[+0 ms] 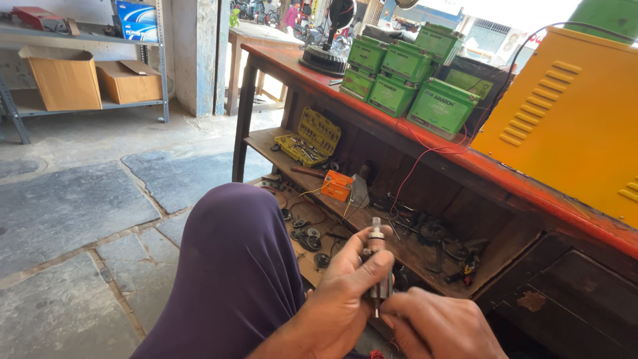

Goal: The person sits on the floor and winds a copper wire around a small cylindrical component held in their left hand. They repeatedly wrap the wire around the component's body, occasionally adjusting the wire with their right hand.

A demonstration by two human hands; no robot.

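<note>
My left hand [345, 292] grips a small cylindrical metal motor part [377, 256] and holds it upright, its white-tipped shaft pointing up. My right hand [435, 326] is just below it, fingers pinched at the part's lower end, where a thin pin sticks out. Both hands are over my lap, next to my knee in purple cloth [232, 266]. What the right fingers pinch is too small to make out.
A red wooden workbench [465, 166] runs along the right, with several green batteries [409, 80], a yellow metal cabinet [565, 119] and a fan on top. Its lower shelf [412, 256] holds a yellow socket set [309, 136], an orange meter [337, 185], wires and loose parts. Cardboard boxes [66, 80] sit on a rack at far left.
</note>
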